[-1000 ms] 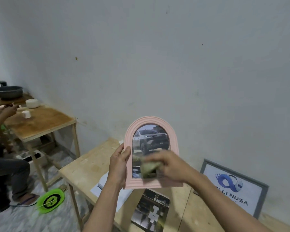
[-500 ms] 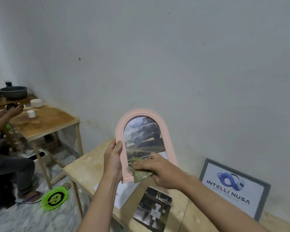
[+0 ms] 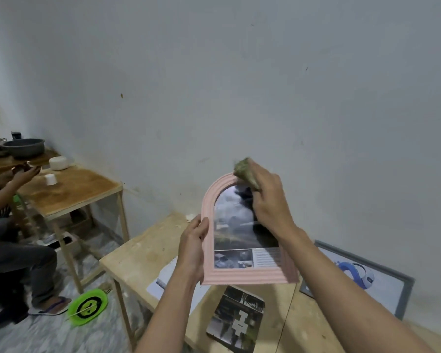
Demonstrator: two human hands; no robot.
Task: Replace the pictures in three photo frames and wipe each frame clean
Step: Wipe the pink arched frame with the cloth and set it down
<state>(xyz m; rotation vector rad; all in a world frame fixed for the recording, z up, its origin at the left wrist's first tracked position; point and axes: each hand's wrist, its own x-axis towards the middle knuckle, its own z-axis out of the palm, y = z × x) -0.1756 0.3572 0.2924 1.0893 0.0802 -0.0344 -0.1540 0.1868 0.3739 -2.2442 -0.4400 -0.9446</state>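
Head view: the left hand (image 3: 192, 247) grips the left edge of the pink arched frame (image 3: 242, 275), held upright above the table (image 3: 143, 253); the right hand (image 3: 266, 200) pinches a green cloth (image 3: 245, 171) against the frame's arch top

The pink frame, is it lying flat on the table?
No, the left hand holds the pink frame upright above the table while the right hand wipes its top.
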